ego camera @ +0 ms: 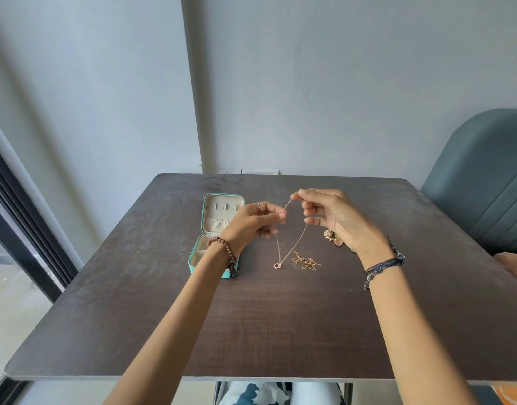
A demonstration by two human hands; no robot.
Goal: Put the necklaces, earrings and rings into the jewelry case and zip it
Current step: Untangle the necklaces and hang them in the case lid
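A thin gold necklace (293,247) hangs between my two hands above the dark table, its small ring pendant (277,265) touching the tabletop. My left hand (255,222) pinches one end of the chain; my right hand (328,213) pinches the other end a little higher. A turquoise jewelry case (210,226) lies open behind my left wrist, partly hidden by it. A second gold necklace (306,261) lies bunched on the table. Gold round earrings (333,237) sit under my right hand, partly covered.
The dark wooden table (251,317) stands against a grey wall. A blue-grey upholstered chair (485,182) is at the right. A window frame (20,217) runs along the left.
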